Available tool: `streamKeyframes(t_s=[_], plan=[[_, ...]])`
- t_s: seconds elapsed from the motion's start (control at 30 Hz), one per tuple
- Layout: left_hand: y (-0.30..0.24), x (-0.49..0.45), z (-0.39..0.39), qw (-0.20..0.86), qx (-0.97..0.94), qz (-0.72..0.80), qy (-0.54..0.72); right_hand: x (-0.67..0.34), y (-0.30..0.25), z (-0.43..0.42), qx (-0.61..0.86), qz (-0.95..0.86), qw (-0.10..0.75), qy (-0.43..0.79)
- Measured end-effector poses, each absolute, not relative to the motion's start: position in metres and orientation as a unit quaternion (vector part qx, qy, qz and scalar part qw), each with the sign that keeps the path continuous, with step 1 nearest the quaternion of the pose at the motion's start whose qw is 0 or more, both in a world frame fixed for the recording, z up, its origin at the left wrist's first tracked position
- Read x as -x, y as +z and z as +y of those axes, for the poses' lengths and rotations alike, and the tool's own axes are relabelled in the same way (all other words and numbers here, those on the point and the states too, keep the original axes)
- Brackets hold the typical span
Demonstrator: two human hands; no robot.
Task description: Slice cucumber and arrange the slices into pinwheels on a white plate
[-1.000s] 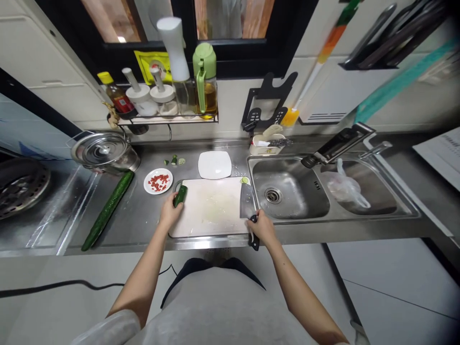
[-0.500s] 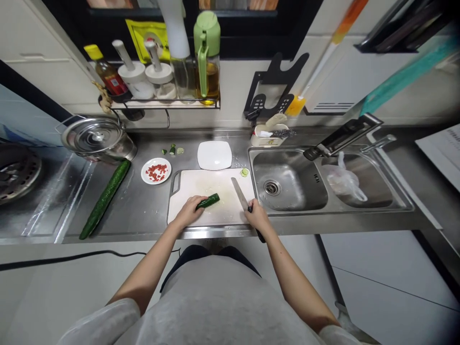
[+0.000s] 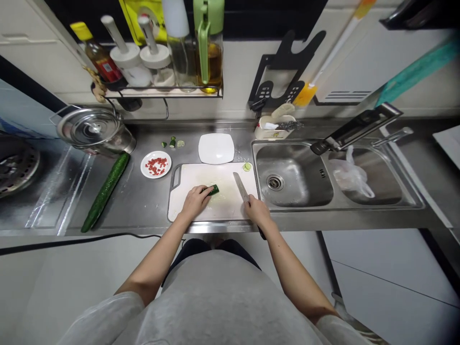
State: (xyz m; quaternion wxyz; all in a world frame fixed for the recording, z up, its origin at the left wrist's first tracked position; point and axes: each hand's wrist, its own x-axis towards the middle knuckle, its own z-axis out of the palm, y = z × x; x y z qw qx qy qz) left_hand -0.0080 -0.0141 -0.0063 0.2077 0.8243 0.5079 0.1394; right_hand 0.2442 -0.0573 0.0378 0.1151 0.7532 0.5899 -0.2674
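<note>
A white cutting board (image 3: 230, 203) lies on the steel counter in front of me. My left hand (image 3: 194, 200) is closed over a short piece of cucumber (image 3: 213, 189), pressing it onto the board with only its right end showing. My right hand (image 3: 256, 211) grips the black handle of a cleaver (image 3: 240, 186), whose blade rests on the board a little right of the cucumber piece, apart from it.
A whole cucumber (image 3: 105, 191) lies left on the counter (image 3: 143, 201) beside a lidded pot (image 3: 93, 132). A small plate of red bits (image 3: 155, 164), cucumber ends (image 3: 173, 142) and an empty white plate (image 3: 216, 147) sit behind the board. A double sink (image 3: 298, 179) is at right.
My left hand carried the cucumber piece from the board's far left corner to its middle and laid it flat. The cleaver turned from lying flat to edge-down and moved closer.
</note>
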Motion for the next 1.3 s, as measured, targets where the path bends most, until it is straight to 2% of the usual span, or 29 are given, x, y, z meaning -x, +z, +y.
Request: streamKeyframes(t_s=[0.33, 0.93, 1.3], plan=[[-0.002, 0.024, -0.029, 0.228, -0.835, 0.486, 0.124, -0.248, 0.038, -0.055, -0.751, 0.583, 0.106, -0.291], [-0.023, 0.015, -0.033, 0.136, -0.845, 0.481, 0.192, -0.238, 0.048, -0.053, -0.715, 0.630, 0.127, -0.275], [-0.027, 0.014, -0.032, 0.134, -0.851, 0.466, 0.201, -0.196, 0.071, -0.064, -0.640, 0.694, 0.141, -0.299]])
